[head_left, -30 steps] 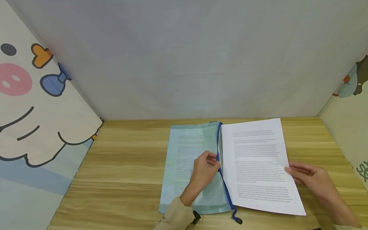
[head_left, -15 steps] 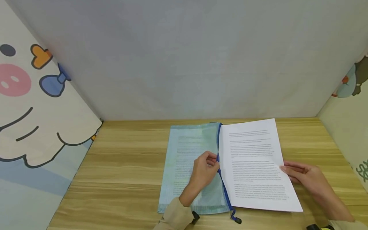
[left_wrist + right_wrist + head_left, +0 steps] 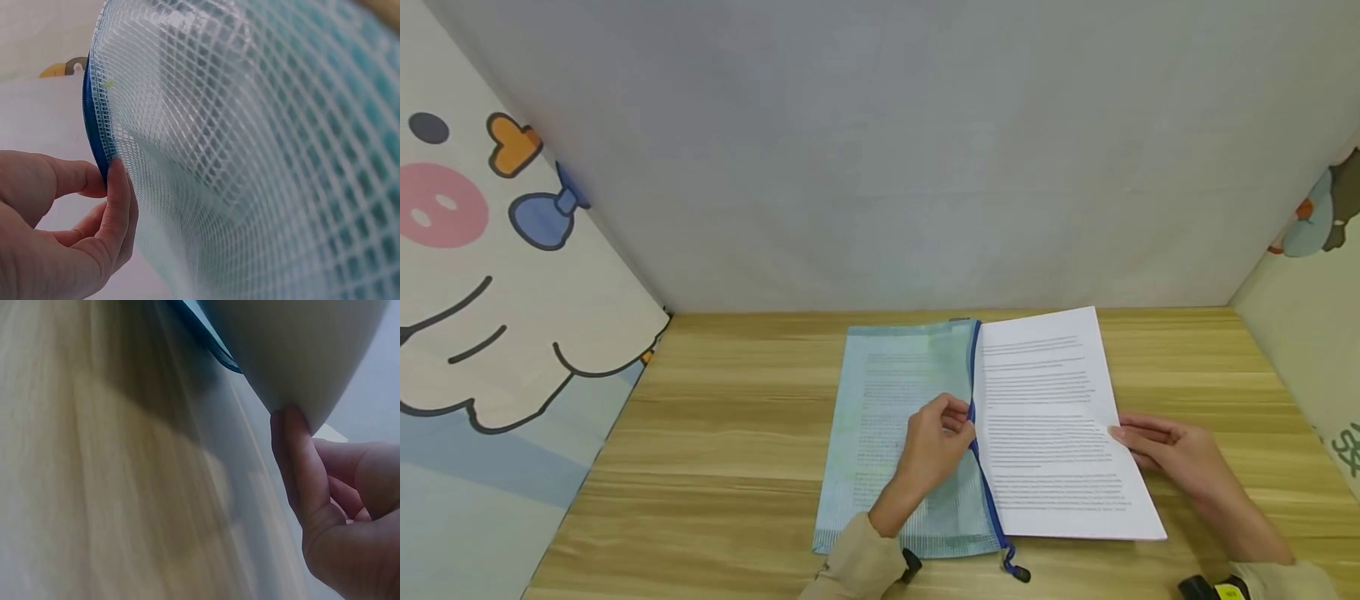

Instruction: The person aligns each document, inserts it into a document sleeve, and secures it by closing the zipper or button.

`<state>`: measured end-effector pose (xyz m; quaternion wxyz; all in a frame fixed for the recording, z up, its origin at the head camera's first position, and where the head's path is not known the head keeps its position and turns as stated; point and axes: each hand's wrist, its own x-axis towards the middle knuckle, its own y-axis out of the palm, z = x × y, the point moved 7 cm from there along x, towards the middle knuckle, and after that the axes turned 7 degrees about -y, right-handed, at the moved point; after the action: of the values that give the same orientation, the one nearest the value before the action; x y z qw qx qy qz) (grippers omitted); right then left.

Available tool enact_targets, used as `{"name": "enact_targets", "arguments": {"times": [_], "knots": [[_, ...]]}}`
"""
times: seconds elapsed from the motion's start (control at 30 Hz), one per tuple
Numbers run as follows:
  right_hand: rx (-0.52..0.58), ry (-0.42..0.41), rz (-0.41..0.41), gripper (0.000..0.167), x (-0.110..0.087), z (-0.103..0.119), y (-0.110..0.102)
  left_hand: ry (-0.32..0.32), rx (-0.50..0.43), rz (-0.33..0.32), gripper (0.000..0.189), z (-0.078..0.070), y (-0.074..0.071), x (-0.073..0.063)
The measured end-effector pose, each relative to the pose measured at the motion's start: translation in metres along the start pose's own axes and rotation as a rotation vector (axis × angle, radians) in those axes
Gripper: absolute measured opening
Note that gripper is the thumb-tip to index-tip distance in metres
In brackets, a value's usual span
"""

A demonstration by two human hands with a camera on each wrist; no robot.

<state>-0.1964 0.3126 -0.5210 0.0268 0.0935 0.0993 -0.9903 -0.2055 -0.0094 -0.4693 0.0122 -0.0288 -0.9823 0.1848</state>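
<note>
A pale blue mesh zip pouch (image 3: 891, 400) lies on the wooden table, with printed text showing through it. Along its right side runs a dark blue zipper edge (image 3: 988, 492), ending in a cord with a black pull. My left hand (image 3: 931, 446) pinches this edge between thumb and fingers, and the left wrist view shows the mesh bowed up from there. Printed white paper (image 3: 1045, 433) sticks out of the pouch's right opening, its left part hidden inside. My right hand (image 3: 1180, 458) pinches the paper's right edge, thumb on top; the right wrist view shows the paper's underside (image 3: 300, 356) raised off the table.
The wooden table (image 3: 722, 433) stretches left and right of the pouch. A grey-white wall (image 3: 925, 167) rises behind it. Cartoon-printed panels stand at the left (image 3: 512, 317) and right (image 3: 1300, 333) sides.
My right hand has moved left with the paper, sliding more of it into the pouch. My left hand stays at the zipper edge.
</note>
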Motion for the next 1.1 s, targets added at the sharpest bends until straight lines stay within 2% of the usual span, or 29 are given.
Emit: {"name": "enact_targets", "arguments": {"times": [0.27,0.83,1.1], "knots": [[0.001,-0.017,0.002,0.064,0.003,0.007,0.015,-0.008,-0.002,0.008,0.010,-0.001,-0.002,-0.002],[0.004,-0.051,0.028,0.059,0.011,0.017,0.052,0.000,-0.021,0.025,0.009,-0.002,0.000,-0.003],[-0.009,-0.028,0.045,0.059,0.011,0.018,0.067,-0.002,-0.009,0.043,0.010,-0.001,0.003,-0.004]]}}
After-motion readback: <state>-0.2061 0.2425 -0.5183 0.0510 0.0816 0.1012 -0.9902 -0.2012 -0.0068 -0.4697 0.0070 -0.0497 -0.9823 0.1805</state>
